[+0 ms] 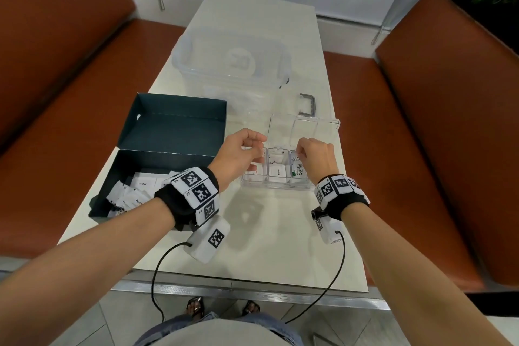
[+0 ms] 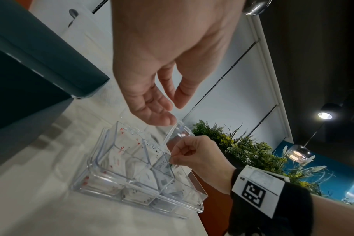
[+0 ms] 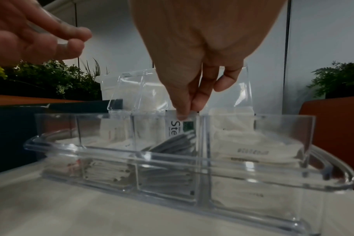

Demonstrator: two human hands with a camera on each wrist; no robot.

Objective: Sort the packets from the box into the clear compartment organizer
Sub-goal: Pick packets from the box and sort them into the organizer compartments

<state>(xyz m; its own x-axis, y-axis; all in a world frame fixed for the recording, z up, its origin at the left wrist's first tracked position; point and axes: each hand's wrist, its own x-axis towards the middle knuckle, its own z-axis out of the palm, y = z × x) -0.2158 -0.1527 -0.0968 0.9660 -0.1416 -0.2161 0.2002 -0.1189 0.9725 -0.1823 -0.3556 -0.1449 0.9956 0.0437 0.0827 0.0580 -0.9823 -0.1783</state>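
The clear compartment organizer (image 1: 276, 186) sits on the table with its lid flaps (image 1: 304, 128) raised. My right hand (image 1: 300, 149) pinches a white Stevia packet (image 1: 298, 170) by its top edge, standing upright in the third compartment from the left (image 3: 175, 129). My left hand (image 1: 259, 146) hovers over the left compartments with relaxed fingers, and its fingertips (image 2: 166, 119) touch the edge of a clear lid flap (image 2: 179, 131). Other compartments hold white packets (image 1: 276, 170). The dark teal box (image 1: 112, 168) to the left still holds several white packets (image 1: 134, 191).
The box's open lid (image 1: 179, 123) lies behind it. A large clear storage container (image 1: 233, 64) stands farther back, with a grey handle (image 1: 307, 104) near it. Orange benches (image 1: 70, 93) flank the white table (image 1: 252, 239). Plants (image 3: 51, 75) stand beyond.
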